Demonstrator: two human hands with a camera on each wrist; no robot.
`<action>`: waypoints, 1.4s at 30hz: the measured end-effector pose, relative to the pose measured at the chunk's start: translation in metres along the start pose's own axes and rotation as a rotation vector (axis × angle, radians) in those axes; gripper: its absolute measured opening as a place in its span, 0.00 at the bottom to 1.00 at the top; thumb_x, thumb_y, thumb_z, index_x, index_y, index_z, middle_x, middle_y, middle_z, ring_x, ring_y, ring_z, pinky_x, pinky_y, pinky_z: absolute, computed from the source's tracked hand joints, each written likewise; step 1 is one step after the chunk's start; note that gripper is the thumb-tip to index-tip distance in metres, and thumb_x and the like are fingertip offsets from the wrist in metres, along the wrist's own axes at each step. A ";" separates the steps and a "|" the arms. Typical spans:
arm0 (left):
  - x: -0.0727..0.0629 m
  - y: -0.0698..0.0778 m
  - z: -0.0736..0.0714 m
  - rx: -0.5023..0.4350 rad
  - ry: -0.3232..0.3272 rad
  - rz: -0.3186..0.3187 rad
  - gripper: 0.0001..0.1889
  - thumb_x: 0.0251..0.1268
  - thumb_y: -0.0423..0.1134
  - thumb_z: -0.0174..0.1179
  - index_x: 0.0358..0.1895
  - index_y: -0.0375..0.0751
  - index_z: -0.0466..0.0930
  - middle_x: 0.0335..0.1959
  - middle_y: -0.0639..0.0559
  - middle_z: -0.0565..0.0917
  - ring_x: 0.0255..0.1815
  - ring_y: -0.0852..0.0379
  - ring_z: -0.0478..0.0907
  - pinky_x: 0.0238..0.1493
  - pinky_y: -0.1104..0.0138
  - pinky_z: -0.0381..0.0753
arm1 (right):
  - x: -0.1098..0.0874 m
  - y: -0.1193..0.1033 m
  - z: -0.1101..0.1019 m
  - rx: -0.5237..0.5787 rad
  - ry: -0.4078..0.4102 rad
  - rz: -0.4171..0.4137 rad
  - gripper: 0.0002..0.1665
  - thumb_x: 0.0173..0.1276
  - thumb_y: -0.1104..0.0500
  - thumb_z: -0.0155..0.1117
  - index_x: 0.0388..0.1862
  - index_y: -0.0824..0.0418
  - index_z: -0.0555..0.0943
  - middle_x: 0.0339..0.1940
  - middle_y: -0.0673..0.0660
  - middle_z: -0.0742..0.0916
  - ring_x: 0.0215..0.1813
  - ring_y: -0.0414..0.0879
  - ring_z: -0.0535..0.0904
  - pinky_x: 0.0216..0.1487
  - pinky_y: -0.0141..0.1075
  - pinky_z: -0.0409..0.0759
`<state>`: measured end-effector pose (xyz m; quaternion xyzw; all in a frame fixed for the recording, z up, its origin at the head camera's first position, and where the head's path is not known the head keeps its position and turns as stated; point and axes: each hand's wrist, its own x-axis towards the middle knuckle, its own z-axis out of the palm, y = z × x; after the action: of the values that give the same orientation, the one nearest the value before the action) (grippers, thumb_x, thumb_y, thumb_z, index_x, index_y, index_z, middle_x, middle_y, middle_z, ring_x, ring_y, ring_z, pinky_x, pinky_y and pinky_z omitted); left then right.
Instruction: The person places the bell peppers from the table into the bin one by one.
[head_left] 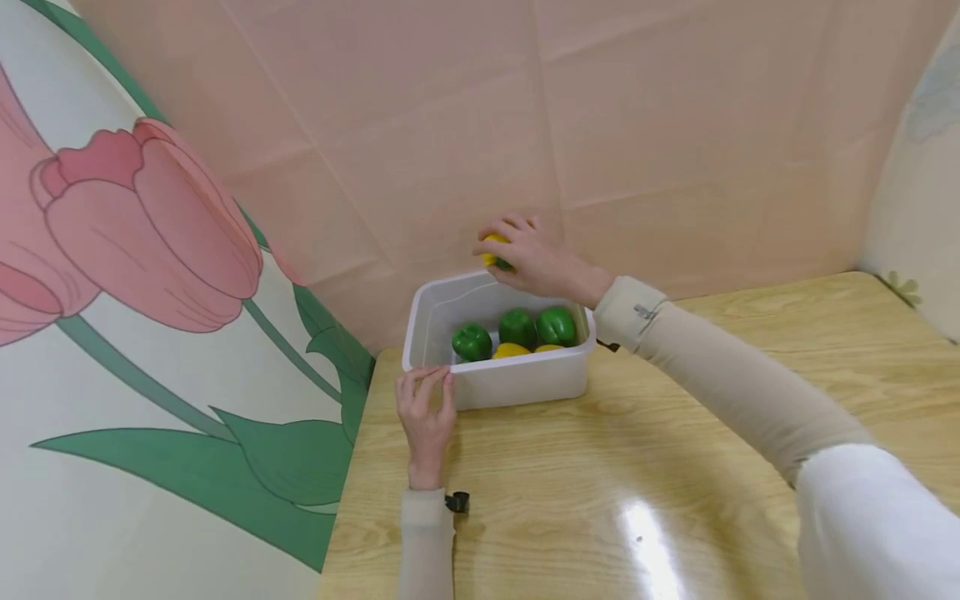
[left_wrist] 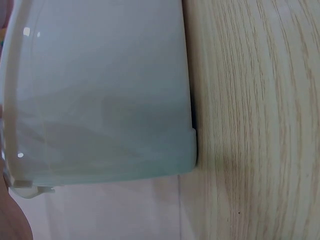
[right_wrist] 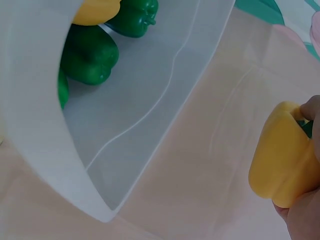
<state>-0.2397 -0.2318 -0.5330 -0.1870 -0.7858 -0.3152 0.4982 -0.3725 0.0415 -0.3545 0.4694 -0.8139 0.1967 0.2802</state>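
My right hand (head_left: 528, 257) grips a yellow bell pepper (right_wrist: 282, 157) with a green stem, held above the far rim of a white plastic bin (head_left: 517, 385). Inside the bin lie several green bell peppers (head_left: 557, 327) and yellow bell peppers (head_left: 512, 350). At the bin's near left corner, my left hand (head_left: 426, 408) pinches the rim between fingers and thumb. The left wrist view shows the bin's outer wall (left_wrist: 110, 100) up close, with only a bit of that hand at the left edge.
The bin stands on a wood-grain table (head_left: 675, 433), near its back edge. Behind it hangs a pinkish cloth (head_left: 420, 125). To the left is a wall with a painted tulip (head_left: 150, 225). A small black device (head_left: 457, 502) sits at the left wrist.
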 end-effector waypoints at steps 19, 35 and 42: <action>-0.001 0.000 0.000 0.004 -0.005 -0.005 0.06 0.68 0.33 0.72 0.46 0.41 0.91 0.45 0.44 0.87 0.48 0.43 0.80 0.52 0.58 0.77 | 0.007 0.003 0.011 0.042 -0.004 0.000 0.17 0.76 0.60 0.69 0.61 0.57 0.85 0.64 0.63 0.84 0.67 0.63 0.74 0.59 0.60 0.74; 0.001 0.002 -0.002 0.006 -0.009 -0.010 0.06 0.69 0.33 0.72 0.46 0.40 0.91 0.46 0.44 0.87 0.49 0.42 0.80 0.53 0.58 0.77 | 0.014 0.002 0.022 0.101 -0.059 0.044 0.18 0.76 0.61 0.69 0.62 0.56 0.85 0.66 0.62 0.83 0.70 0.61 0.72 0.65 0.61 0.71; 0.000 0.001 -0.001 0.006 -0.002 0.011 0.07 0.67 0.32 0.72 0.46 0.40 0.91 0.45 0.43 0.87 0.47 0.43 0.80 0.51 0.58 0.77 | 0.015 0.005 0.030 0.077 -0.082 0.040 0.18 0.76 0.59 0.70 0.63 0.55 0.85 0.66 0.61 0.83 0.70 0.61 0.73 0.63 0.59 0.71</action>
<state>-0.2386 -0.2319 -0.5329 -0.1901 -0.7862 -0.3101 0.4996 -0.3910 0.0165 -0.3686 0.4710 -0.8258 0.2141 0.2245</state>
